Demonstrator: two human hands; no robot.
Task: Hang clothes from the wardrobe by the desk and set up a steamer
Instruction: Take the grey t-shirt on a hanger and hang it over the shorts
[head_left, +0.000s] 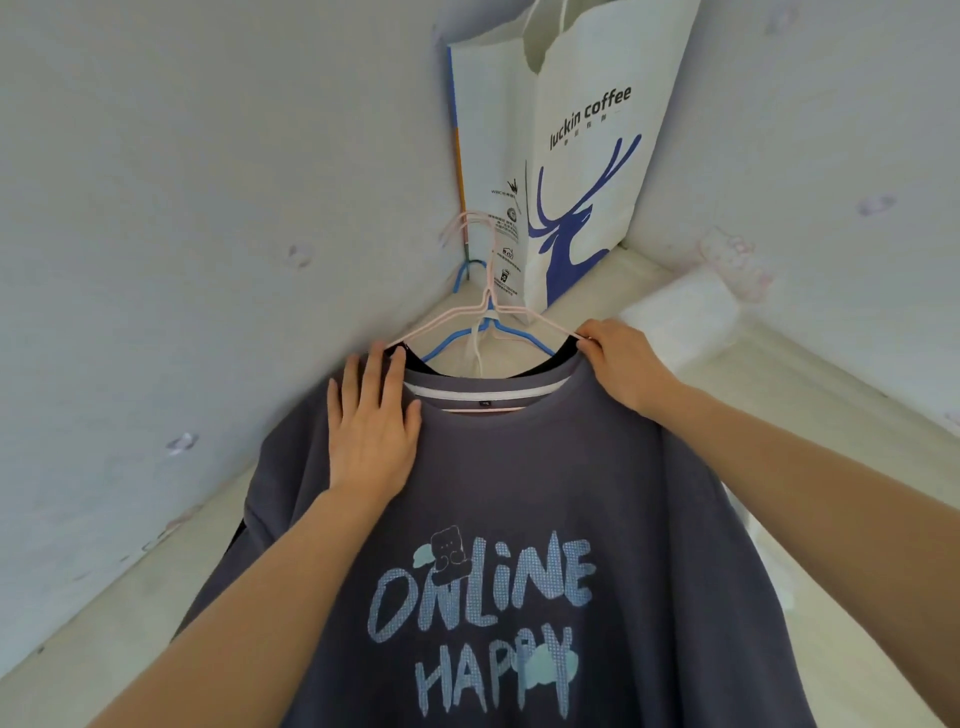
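Note:
A grey-blue T-shirt (519, 493) printed "ONLINE HAPPY" hangs in front of me on a pink wire hanger (467, 312). Behind it a blue hanger (457, 343) carries a dark garment that shows only at the collar. My left hand (371, 421) lies flat with straight fingers on the shirt's left shoulder. At the right shoulder, my right hand (621, 364) pinches the shirt fabric where the pink hanger's arm ends. What the hanger hooks hang from is not visible.
A white paper bag (582, 156) with a blue deer and "luckin coffee" stands in the corner on a cream ledge (597, 286). Pale patterned walls (182, 208) close in on both sides. A white folded item (685, 317) lies on the ledge at right.

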